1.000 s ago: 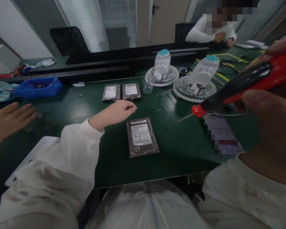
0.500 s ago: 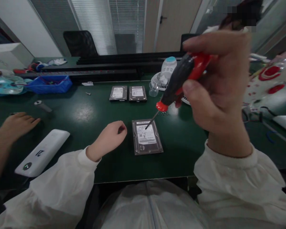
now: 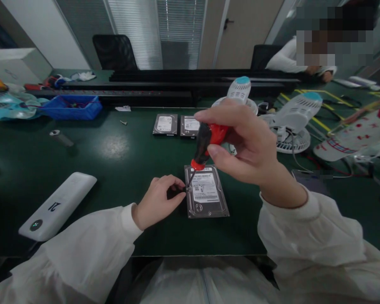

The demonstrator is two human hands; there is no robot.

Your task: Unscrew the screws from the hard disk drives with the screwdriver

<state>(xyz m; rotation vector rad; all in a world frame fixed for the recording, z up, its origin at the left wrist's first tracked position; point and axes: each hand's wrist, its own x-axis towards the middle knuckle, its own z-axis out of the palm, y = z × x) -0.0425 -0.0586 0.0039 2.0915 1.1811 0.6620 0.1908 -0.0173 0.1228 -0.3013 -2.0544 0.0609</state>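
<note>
A hard drive (image 3: 205,192) lies label up on the green table in front of me. My right hand (image 3: 245,145) is closed round the handle of a red and black screwdriver (image 3: 203,145), held tilted above the drive. Its thin shaft slants down to the drive's left edge. There my left hand (image 3: 161,198) has thumb and fingers pinched together beside the screwdriver's tip. Whatever sits between those fingertips is too small to make out. Two more hard drives stand side by side farther back, the left one (image 3: 165,124) in full view and the right one (image 3: 189,126) partly behind my right hand.
A white power bank (image 3: 58,207) lies at the left, with a grey cylinder (image 3: 61,138) beyond it. Behind are a blue basket (image 3: 71,107) and a small screw (image 3: 123,123). White fans (image 3: 293,114) and cables stand at the right. Another person (image 3: 285,57) sits at the far right.
My right hand has brought the screwdriver down and left to the drive's left edge. My left hand has moved right to meet its tip. Another person's hand at the left has gone from view.
</note>
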